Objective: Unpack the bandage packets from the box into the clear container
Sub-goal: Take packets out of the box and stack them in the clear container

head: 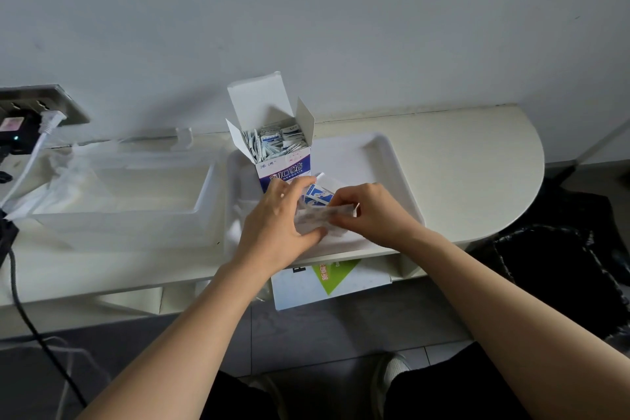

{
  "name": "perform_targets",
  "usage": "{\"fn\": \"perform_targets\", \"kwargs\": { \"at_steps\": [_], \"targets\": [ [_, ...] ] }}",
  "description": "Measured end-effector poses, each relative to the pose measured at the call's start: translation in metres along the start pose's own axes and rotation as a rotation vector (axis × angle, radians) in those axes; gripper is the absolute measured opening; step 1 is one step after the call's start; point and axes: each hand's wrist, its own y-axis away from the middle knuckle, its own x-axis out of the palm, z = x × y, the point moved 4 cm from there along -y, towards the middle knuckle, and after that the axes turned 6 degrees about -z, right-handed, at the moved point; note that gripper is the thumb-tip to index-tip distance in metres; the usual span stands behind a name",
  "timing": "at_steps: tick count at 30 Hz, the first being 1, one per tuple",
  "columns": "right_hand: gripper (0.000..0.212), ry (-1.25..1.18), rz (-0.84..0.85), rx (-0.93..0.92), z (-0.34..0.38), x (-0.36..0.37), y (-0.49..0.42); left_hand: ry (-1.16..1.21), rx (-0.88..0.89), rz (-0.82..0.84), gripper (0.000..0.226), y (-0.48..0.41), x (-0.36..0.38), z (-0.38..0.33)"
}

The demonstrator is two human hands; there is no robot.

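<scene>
Both bare forearms reach forward, converging at centre. Left hand (276, 220) is back-up, fingers (292, 187) curled over a bundle of bandage packets (318, 215), thumb under it. Right hand (373, 211), knuckles up, pinches the same bundle from the opposite end.

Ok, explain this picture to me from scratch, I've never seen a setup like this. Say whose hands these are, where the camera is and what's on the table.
No machine here: a person wears one camera on the head, so this single picture looks forward and down along their bare arms. The left hand and right hand together grip a small bunch of bandage packets above a white tray on a pale table. The open box stands upright in the tray, with more packets showing inside. The clear container sits left of the tray; I see no packets in it.
</scene>
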Motion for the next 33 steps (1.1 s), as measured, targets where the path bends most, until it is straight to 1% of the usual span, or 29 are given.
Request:
{"fn": "perform_targets", "kwargs": {
  "at_steps": [2,4,6,7,8,9,10,11,14,16,18,20,22,25,27,30,33],
  "targets": [
    [0.005,0.005,0.043,-0.026,0.004,0.001,0.002,-0.059,0.041,-0.015,0.037,0.000,-0.001,-0.001],
    [0.004,-0.038,0.021,-0.005,0.005,-0.004,0.002,-0.109,0.066,-0.003,0.022,-0.001,0.000,0.000],
    [0.007,-0.056,-0.106,0.049,-0.002,-0.014,-0.002,-0.115,0.061,0.015,0.014,-0.001,-0.001,0.002],
    [0.013,-0.012,-0.171,0.077,-0.007,-0.018,-0.002,-0.106,0.050,0.018,0.009,-0.001,-0.004,0.003],
    [0.023,0.062,-0.199,0.106,-0.013,-0.020,-0.003,-0.102,0.033,0.025,0.008,-0.002,-0.006,0.005],
    [0.034,0.148,-0.180,0.128,-0.019,-0.018,-0.003,-0.108,0.016,0.032,0.008,-0.002,-0.008,0.007],
    [0.041,0.213,-0.130,0.142,-0.023,-0.014,-0.004,-0.123,0.004,0.040,0.008,-0.002,-0.010,0.009],
    [0.041,0.241,-0.093,0.151,-0.025,-0.012,-0.004,-0.139,-0.007,0.049,0.008,-0.001,-0.012,0.011],
    [0.024,0.229,-0.112,0.201,-0.028,-0.018,-0.006,-0.162,-0.056,0.070,0.006,-0.001,-0.013,0.019],
    [0.018,0.231,-0.140,0.224,-0.030,-0.023,-0.006,-0.166,-0.076,0.076,0.007,0.000,-0.014,0.023],
    [0.016,0.182,-0.191,0.236,-0.032,-0.028,-0.005,-0.144,-0.063,0.093,0.006,0.000,-0.014,0.021],
    [0.020,0.130,-0.252,0.236,-0.031,-0.034,-0.006,-0.107,-0.041,0.113,0.008,0.000,-0.013,0.017],
    [0.016,0.076,-0.297,0.230,-0.031,-0.038,-0.007,-0.097,-0.023,0.134,0.007,0.000,-0.011,0.013],
    [0.014,0.046,-0.323,0.209,-0.030,-0.041,-0.007,-0.099,-0.028,0.135,0.005,0.000,-0.012,0.013],
    [0.014,0.012,-0.283,0.216,-0.028,-0.040,-0.005,-0.098,-0.063,0.143,0.007,0.001,-0.014,0.017],
    [0.014,-0.014,-0.149,0.229,-0.023,-0.033,-0.006,-0.177,-0.167,0.143,0.005,0.002,-0.018,0.030],
    [0.013,0.071,-0.065,0.231,-0.023,-0.025,-0.005,-0.334,-0.206,0.099,0.018,0.000,-0.024,0.037]
  ]
}}
